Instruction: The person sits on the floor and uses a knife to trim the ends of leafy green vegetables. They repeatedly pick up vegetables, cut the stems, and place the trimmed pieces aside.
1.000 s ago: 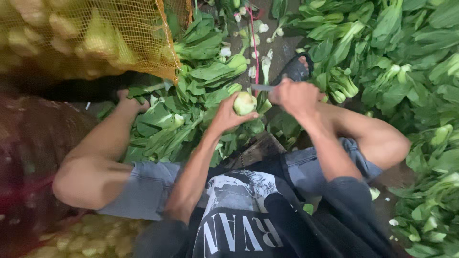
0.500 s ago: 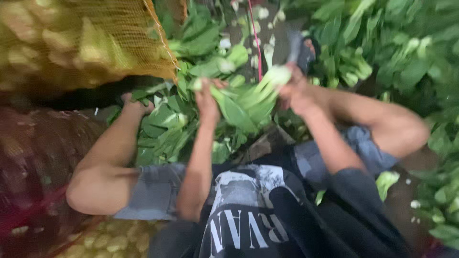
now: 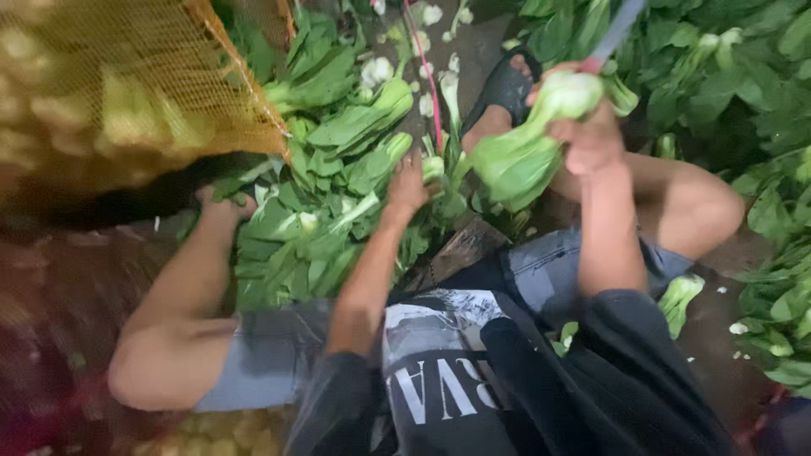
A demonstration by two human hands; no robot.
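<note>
Dirt floor (image 3: 473,51) heaped with greens. My right hand (image 3: 591,139) clamps bok choy (image 3: 524,152), long axis running 1 to 7 o'clock; left hand (image 3: 408,184) spread, empty, at 9 o'clock, nearer leaf pile (image 3: 321,219).

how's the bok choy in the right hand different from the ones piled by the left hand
The bok choy in the right hand is lifted and gripped alongside a knife; the piled bok choy lies loose on the ground, the left hand open over it. Both are green-leaved with pale stems.
</note>
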